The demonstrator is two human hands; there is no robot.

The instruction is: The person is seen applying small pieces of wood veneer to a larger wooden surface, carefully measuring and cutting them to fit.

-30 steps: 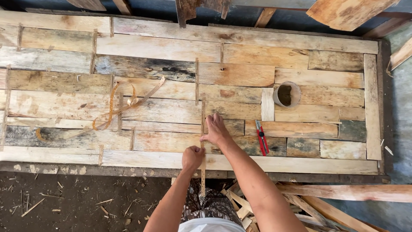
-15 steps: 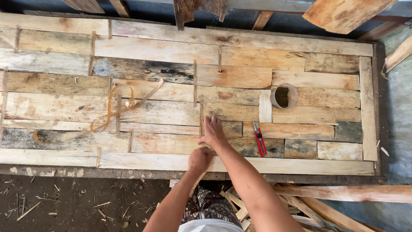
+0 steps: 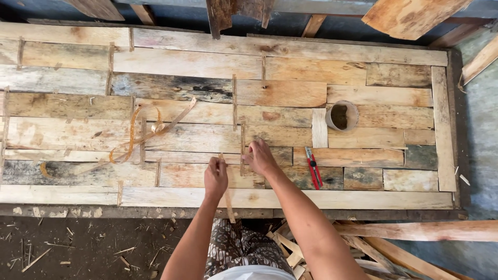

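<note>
The big patchwork panel of mismatched reclaimed wood planks [image 3: 218, 67] fills the whole bench in front of you. Your right hand [image 3: 261, 158] rests flat on it with fingers spread loose, gripping nothing, right by a narrow upright slat [image 3: 241, 150] between boards. Your left hand [image 3: 216, 178] is closed around a thin pale wooden strip [image 3: 228, 199] near the panel's front edge. A red-handled cutter [image 3: 313, 168] lies just right of your hand, below a small round cup [image 3: 342, 115].

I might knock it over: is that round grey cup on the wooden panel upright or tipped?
Upright: the round grey cup shows its open mouth straight up at the camera.
</note>
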